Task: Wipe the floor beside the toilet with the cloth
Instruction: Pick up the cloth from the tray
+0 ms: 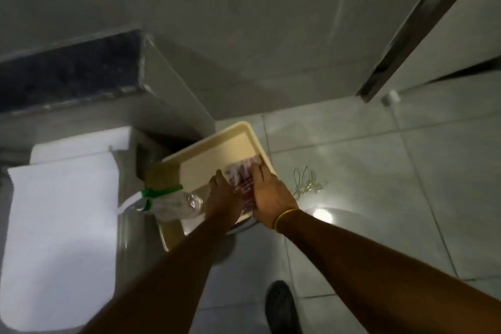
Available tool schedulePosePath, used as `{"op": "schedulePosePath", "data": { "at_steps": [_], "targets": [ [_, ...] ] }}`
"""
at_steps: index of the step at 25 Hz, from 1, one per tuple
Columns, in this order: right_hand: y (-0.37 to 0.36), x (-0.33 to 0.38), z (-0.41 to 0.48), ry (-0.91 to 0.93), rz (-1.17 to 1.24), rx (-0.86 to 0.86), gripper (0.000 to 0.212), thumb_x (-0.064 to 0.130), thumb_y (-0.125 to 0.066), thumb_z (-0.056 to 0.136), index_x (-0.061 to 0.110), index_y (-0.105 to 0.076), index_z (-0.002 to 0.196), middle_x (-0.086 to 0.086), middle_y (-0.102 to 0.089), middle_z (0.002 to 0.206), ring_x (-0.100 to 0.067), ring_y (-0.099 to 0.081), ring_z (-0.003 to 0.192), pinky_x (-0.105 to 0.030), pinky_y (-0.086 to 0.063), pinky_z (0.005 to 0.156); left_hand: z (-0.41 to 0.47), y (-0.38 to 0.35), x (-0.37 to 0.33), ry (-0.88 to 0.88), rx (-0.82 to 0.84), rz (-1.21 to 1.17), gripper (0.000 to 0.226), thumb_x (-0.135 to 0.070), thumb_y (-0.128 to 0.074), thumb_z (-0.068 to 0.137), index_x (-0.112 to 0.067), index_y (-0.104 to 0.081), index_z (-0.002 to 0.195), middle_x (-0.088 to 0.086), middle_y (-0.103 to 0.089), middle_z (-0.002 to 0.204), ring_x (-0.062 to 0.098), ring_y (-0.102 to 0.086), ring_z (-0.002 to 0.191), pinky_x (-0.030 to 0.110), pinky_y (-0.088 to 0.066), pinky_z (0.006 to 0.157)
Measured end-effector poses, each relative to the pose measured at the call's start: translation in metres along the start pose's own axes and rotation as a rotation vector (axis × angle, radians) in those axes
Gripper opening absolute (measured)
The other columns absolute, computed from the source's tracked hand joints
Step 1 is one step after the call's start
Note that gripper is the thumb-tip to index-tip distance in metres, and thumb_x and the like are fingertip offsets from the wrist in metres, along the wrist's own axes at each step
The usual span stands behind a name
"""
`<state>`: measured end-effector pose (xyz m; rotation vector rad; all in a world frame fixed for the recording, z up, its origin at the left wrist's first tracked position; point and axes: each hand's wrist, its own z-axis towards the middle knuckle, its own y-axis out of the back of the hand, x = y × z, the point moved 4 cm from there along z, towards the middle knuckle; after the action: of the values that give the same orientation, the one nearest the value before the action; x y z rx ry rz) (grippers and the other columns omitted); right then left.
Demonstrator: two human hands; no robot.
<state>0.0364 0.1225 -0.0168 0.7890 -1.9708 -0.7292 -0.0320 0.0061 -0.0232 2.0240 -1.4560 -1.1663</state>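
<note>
A red-and-white patterned cloth (pixel 242 180) lies in a beige tray (pixel 217 144) on the floor right of the white toilet (pixel 62 225). My left hand (pixel 221 195) rests on the cloth's left edge, and my right hand (pixel 267 194) presses on its right side, fingers pointing away from me. Both hands touch the cloth; whether either hand grips it I cannot tell. A clear spray bottle (pixel 165 202) with a green-and-white nozzle lies at the tray's left edge, next to the toilet.
Grey floor tiles (pixel 379 171) spread to the right, with a shiny light reflection. A small tangle of thin wire (pixel 306 184) lies right of the tray. A dark shoe (pixel 282 306) stands at the bottom. A door frame (pixel 406 35) and a small doorstop (pixel 390 97) are at upper right.
</note>
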Motion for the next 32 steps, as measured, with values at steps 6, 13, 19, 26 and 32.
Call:
{"op": "schedulePosePath", "data": {
  "at_steps": [6,13,19,26,32],
  "targets": [
    [-0.097,-0.036,0.080,-0.164,-0.096,-0.016,0.109,0.033,-0.073,0.098,0.010,-0.001,0.176,-0.026,-0.016,0.178,-0.047,-0.048,0.147,-0.052,-0.053,0.114,0.088,-0.083,0.051,0.222,-0.084,-0.120,0.068,-0.040,-0.073,0.093,0.004,-0.051,0.140,0.024,-0.061,0.142,0.043,-0.059,0.134,0.043,-0.047,0.108],
    [-0.108,-0.042,0.094,-0.182,0.008,-0.146,0.091,0.026,-0.065,0.104,0.006,-0.012,0.174,-0.029,-0.038,0.164,-0.047,-0.051,0.144,-0.051,-0.046,0.116,0.106,-0.095,0.057,0.186,-0.085,-0.460,0.031,-0.025,-0.064,0.093,-0.008,-0.075,0.116,0.020,-0.078,0.114,0.039,-0.074,0.107,0.047,-0.062,0.095],
    [-0.064,-0.033,0.070,-0.200,0.651,-0.289,0.062,0.027,-0.057,0.110,0.016,-0.035,0.167,-0.016,-0.063,0.150,-0.037,-0.066,0.134,-0.049,-0.056,0.111,0.074,-0.053,0.013,0.025,0.081,-0.942,0.020,-0.025,-0.052,0.107,-0.014,-0.069,0.105,0.006,-0.069,0.066,0.017,-0.059,0.046,0.024,-0.042,0.039],
    [-0.013,-0.141,0.025,-0.440,1.571,-0.503,0.056,0.017,-0.070,0.104,0.028,-0.040,0.150,-0.018,-0.074,0.123,-0.031,-0.076,0.097,-0.039,-0.064,0.084,0.021,-0.102,-0.089,-0.163,0.239,-1.000,0.037,0.006,-0.045,0.090,-0.018,-0.066,0.109,0.007,-0.080,0.095,0.020,-0.078,0.079,0.032,-0.063,0.065],
    [-0.080,-0.288,0.009,-0.525,0.783,-0.533,0.051,-0.003,-0.062,0.098,0.023,-0.055,0.142,-0.006,-0.071,0.127,-0.030,-0.070,0.117,-0.052,-0.056,0.111,0.045,-0.284,-0.062,-0.118,0.306,-0.608,0.039,0.000,-0.050,0.098,-0.020,-0.060,0.130,-0.006,-0.070,0.102,0.022,-0.071,0.100,0.027,-0.061,0.080]
  ]
}}
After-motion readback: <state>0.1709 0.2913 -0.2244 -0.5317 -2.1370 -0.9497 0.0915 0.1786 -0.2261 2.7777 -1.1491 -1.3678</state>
